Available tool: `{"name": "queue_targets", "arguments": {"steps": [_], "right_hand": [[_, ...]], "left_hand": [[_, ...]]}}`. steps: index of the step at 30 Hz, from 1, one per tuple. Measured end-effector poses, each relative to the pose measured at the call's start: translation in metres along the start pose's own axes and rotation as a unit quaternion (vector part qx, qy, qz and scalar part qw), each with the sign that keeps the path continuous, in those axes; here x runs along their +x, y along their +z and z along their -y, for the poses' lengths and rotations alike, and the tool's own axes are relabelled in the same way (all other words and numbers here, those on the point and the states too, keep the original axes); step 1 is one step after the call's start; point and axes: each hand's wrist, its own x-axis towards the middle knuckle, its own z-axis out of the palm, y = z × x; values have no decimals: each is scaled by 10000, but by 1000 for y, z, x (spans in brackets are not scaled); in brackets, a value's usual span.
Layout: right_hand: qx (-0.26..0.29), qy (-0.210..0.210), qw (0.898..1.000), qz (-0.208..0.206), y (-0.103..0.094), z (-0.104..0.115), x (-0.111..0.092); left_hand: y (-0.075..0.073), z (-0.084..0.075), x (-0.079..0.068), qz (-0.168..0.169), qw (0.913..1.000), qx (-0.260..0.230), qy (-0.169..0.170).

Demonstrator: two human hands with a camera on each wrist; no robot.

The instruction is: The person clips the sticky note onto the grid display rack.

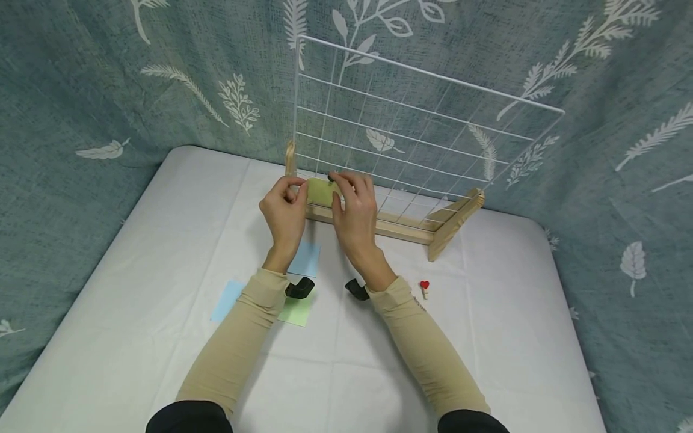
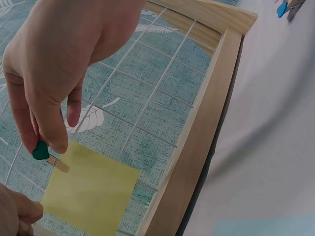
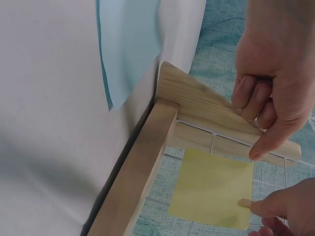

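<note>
A yellow sticky note [image 2: 91,187] lies against the lower left part of a white wire grid [image 1: 400,135]. At the note's outer corner, my left hand [image 1: 286,213] pinches its edge between thumb and forefinger [image 3: 255,153]. My right hand [image 1: 356,216] grips a small wooden clothespin [image 2: 58,163] with a green heart [image 2: 40,150] on it. The clothespin's tip overlaps the note's upper edge, and the right fingertips are right beside the heart. In the head view, the right fingers cover part of the note and most of the clothespin.
The grid stands in a wooden base [image 1: 406,230] with angled side feet [image 1: 457,222]. On the white table [image 1: 135,288] lie two blue notes [image 1: 307,258] and a green note [image 1: 296,311], partly behind the left arm. A red-heart clothespin [image 1: 425,288] lies right of the right arm.
</note>
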Motion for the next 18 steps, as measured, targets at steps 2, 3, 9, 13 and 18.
{"name": "queue_targets", "arguments": {"steps": [2,3,9,13,18], "right_hand": [[13,31,10000,22,-4,-2,-3],[24,43,10000,30,-7,-2,-4],[132,173,9998,-16,-27,-5,-20],[260,297,9990,218,-40,-4,-35],[367,452,9976,383,-57,-8,-53]], "left_hand": [[4,-1,-1,-45,10000,-69,19],[5,-2,-1,-70,9999,-112,35],[5,-8,-1,-180,9994,-308,53],[-1,-11,0,-179,9991,-363,80],[-3,-13,-5,171,9994,-296,-11]]}}
